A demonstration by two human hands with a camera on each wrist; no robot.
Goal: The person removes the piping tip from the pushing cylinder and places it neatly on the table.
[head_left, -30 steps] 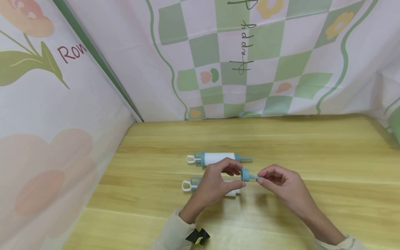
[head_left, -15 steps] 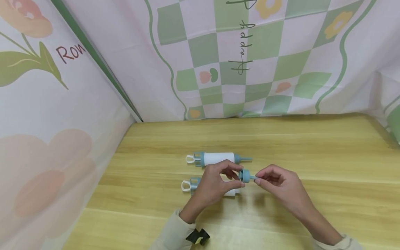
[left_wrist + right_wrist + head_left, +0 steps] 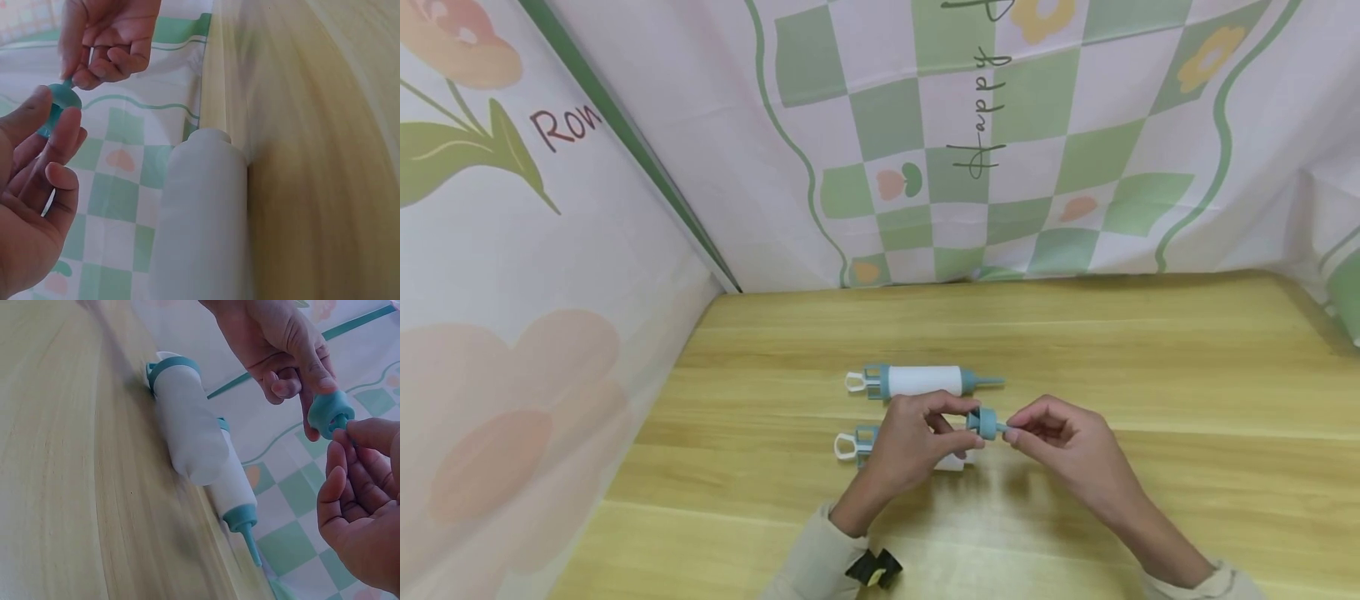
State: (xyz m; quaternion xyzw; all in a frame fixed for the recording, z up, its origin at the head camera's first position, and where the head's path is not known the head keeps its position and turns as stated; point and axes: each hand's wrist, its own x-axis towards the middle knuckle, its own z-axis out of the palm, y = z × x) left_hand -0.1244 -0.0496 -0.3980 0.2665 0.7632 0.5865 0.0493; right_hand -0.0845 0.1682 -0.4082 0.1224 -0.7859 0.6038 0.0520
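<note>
Between both hands, above the table, is a small teal nozzle cap (image 3: 988,423) with a thin stem. My left hand (image 3: 913,437) pinches its wide left end between thumb and fingers, where a narrower teal part shows. On the stem, the thumb and fingertips of my right hand (image 3: 1071,442) pinch. Below the left hand lies a white syringe-like tube (image 3: 953,464) with a white pull handle (image 3: 846,446); the hand hides its middle. In the left wrist view that tube's bare neck (image 3: 209,134) shows, with no nozzle on it.
A second white tube (image 3: 925,379), with a teal nozzle (image 3: 988,381) on its right end, lies parallel behind the first. Both rest on the wooden table (image 3: 737,400). Printed cloth (image 3: 880,100) hangs along the back and left. A black bow-shaped thing (image 3: 875,568) is at the left sleeve.
The right hand has moved slightly left with the nozzle cap. A narrower teal part now shows at the cap's left end, and the left fingers have closed in on it.
</note>
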